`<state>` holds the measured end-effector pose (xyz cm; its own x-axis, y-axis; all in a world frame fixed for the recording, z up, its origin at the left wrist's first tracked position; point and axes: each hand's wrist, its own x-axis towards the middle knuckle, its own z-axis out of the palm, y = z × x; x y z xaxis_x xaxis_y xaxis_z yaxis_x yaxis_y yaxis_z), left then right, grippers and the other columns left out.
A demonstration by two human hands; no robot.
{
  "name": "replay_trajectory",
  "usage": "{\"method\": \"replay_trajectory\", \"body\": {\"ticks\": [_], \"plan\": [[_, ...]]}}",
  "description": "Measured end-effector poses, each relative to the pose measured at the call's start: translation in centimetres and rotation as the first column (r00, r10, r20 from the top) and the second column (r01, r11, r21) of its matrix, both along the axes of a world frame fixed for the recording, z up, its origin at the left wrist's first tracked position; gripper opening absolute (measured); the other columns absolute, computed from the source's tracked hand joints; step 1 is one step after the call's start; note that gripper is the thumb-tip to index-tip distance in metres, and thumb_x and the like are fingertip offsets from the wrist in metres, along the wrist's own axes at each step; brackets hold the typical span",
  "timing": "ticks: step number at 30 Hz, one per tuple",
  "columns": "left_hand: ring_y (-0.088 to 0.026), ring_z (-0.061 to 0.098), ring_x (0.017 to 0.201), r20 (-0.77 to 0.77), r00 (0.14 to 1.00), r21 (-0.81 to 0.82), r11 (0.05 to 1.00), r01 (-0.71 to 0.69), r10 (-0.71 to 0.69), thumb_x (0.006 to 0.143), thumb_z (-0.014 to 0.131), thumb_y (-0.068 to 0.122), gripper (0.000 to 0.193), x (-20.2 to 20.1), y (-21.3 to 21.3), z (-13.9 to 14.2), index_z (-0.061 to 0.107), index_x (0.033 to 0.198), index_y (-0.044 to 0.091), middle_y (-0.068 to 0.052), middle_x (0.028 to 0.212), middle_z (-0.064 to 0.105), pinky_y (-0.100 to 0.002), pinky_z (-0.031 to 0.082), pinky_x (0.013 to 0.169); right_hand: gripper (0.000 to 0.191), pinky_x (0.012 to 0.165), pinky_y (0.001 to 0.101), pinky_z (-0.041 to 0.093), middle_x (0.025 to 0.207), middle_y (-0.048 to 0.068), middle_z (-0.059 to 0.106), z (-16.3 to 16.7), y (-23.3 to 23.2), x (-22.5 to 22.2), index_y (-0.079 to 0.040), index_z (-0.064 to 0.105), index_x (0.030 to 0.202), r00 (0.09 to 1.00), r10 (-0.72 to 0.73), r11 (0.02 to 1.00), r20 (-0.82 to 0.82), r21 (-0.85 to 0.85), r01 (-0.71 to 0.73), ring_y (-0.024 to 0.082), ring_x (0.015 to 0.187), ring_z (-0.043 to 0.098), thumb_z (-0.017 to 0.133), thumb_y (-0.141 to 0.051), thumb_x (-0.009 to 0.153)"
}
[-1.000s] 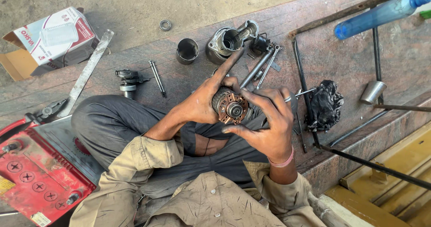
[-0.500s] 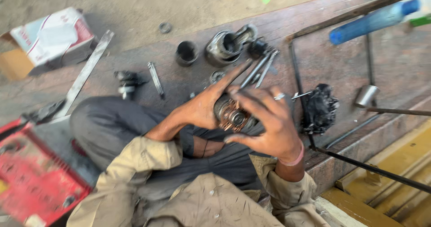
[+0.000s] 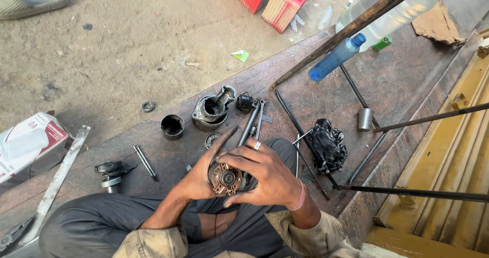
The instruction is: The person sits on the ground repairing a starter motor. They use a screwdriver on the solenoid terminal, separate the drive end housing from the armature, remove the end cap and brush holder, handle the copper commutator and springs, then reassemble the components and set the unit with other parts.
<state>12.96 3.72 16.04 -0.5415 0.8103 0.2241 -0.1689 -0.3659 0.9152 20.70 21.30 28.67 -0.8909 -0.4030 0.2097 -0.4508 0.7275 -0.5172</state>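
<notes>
your left hand point(image 3: 201, 179) cups the round rusty motor part point(image 3: 224, 178) over your lap. your right hand point(image 3: 265, 174) closes over its top, fingers curled. part face: coppery, grimy, dark centre hub. beyond: wrenches point(image 3: 253, 123), metal housing point(image 3: 213, 110), black cup point(image 3: 172, 126).

Round motor part point(image 3: 224, 178) between both hands point(image 3: 232, 169)

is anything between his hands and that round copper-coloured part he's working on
Nothing visible. The left hand cups the round copper-coloured part from its side, and the right hand has its fingers laid directly over it.
</notes>
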Motion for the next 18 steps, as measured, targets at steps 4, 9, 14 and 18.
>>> {"method": "replay_trajectory", "body": {"ticks": [4, 9, 14, 18], "plan": [[-0.019, 0.053, 0.137, 0.067, 0.997, -0.045, 0.998, 0.048, -0.045, 0.056, 0.09, 0.004, 0.132, 0.0, 0.4, 0.2, 0.018, 0.166, 0.003, -0.015, 0.153, 0.054, -0.032, 0.042, 0.116, 0.084, 0.098, 0.0457, 0.05, 0.121, 0.011, 0.069, -0.3, 0.4, 0.3, -0.007, 0.067, 0.13, 1.0, -0.012, 1.0, -0.002, -0.002, 0.012, 0.035, 0.109, 0.062, 0.092, -0.054, 0.065], [-0.021, 0.049, 0.143, 0.001, 0.999, -0.01, 0.999, 0.043, -0.043, 0.057, 0.092, 0.007, 0.13, 0.2, 0.7, -0.2, 0.021, 0.165, 0.002, -0.015, 0.158, 0.048, -0.034, 0.039, 0.12, 0.084, 0.098, 0.0458, 0.051, 0.121, 0.011, 0.069, -1.0, 1.0, 0.8, -0.008, 0.067, 0.131, 1.0, -0.006, 1.0, -0.003, -0.023, 0.006, 0.034, 0.109, 0.062, 0.092, -0.055, 0.066], [-0.022, 0.051, 0.144, 0.032, 0.998, 0.002, 0.999, 0.053, -0.053, 0.059, 0.095, 0.013, 0.128, 0.7, 1.0, -1.4, 0.023, 0.165, 0.001, -0.015, 0.16, 0.047, -0.036, 0.043, 0.121, 0.084, 0.097, 0.049, 0.049, 0.123, 0.012, 0.067, -1.2, 1.1, 1.3, -0.009, 0.067, 0.134, 0.999, -0.04, 0.999, 0.033, -0.015, 0.04, 0.035, 0.111, 0.063, 0.092, -0.055, 0.068], [-0.025, 0.048, 0.147, -0.14, 0.99, -0.036, 0.999, -0.016, 0.011, 0.062, 0.094, 0.012, 0.126, 0.2, 0.2, -1.0, 0.025, 0.167, 0.001, -0.016, 0.164, 0.045, -0.039, 0.041, 0.123, 0.087, 0.093, 0.0492, 0.05, 0.122, 0.015, 0.065, -1.3, 0.4, 0.7, -0.011, 0.065, 0.132, 0.998, -0.062, 0.998, -0.03, 0.006, 0.063, 0.038, 0.11, 0.062, 0.092, -0.058, 0.063]]}}
